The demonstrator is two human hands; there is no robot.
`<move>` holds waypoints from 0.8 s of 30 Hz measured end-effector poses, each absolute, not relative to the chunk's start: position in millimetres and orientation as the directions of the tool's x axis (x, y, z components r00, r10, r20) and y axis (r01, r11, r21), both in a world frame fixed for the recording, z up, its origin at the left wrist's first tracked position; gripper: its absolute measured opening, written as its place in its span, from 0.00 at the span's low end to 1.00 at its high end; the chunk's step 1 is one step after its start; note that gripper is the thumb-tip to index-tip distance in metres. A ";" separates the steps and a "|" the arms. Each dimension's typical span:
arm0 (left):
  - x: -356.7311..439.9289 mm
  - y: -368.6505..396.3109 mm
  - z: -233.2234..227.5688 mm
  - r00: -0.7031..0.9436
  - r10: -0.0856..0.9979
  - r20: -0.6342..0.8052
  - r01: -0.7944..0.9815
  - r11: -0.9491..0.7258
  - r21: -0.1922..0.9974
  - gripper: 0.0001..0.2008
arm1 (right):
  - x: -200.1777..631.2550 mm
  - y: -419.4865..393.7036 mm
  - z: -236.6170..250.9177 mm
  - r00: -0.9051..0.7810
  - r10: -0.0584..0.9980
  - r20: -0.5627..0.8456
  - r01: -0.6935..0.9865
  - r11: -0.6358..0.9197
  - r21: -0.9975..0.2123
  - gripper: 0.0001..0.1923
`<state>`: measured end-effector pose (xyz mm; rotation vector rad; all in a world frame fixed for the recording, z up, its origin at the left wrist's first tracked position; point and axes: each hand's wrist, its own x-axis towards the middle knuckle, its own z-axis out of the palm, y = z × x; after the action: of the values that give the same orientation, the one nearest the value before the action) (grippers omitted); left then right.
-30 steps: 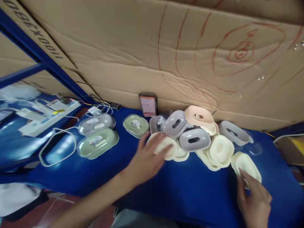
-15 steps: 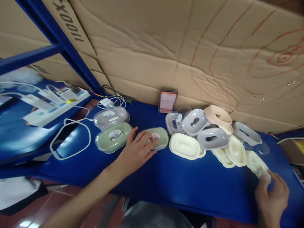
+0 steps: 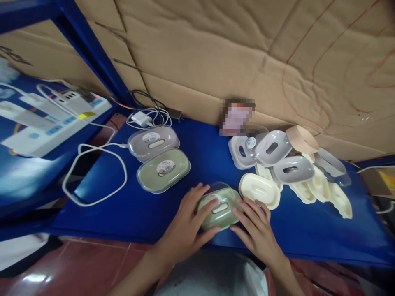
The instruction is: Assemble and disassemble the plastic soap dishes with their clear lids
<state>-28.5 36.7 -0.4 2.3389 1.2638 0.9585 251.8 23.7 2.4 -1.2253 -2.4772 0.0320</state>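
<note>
Both hands, our left hand [image 3: 185,228] and right hand [image 3: 257,232], clasp the green soap box [image 3: 218,207] at the tabletop's [image 3: 138,213] near edge. Light, smooth, probably slippery plastic; we judge its two ends the surest hold.

Sage-green soap box [image 3: 219,207], blue table [image 3: 173,213]

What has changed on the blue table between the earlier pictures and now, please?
The green oval plastic box came from the back toward the near edge; the left hand slid it, and the right hand left the cream trays to grip it too. The green and grey lidded boxes stayed put.
</note>
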 end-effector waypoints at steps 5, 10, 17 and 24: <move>-29.7 21.7 -1.8 0.280 0.831 0.480 0.716 -0.514 0.472 0.21 | 239.5 40.8 16.0 -0.578 0.759 0.301 0.714 0.648 -0.264 0.21; -35.3 28.7 -3.2 0.389 0.860 0.329 0.751 -0.503 0.427 0.39 | 222.2 34.3 19.7 -0.664 0.711 0.232 0.688 0.702 -0.181 0.16; -37.9 35.9 3.9 0.403 0.822 0.402 0.691 -0.561 0.456 0.37 | 225.6 25.9 31.0 -0.557 0.793 0.246 0.759 0.606 -0.238 0.19; -40.0 27.0 -1.9 0.334 0.876 0.347 0.773 -0.466 0.431 0.28 | 254.0 8.0 11.4 -0.411 0.770 0.488 0.809 0.554 -0.194 0.24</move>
<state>-40.0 27.0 -1.9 2.4060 1.5066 0.8101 254.0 8.0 11.4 -1.2679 -2.2607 -0.0967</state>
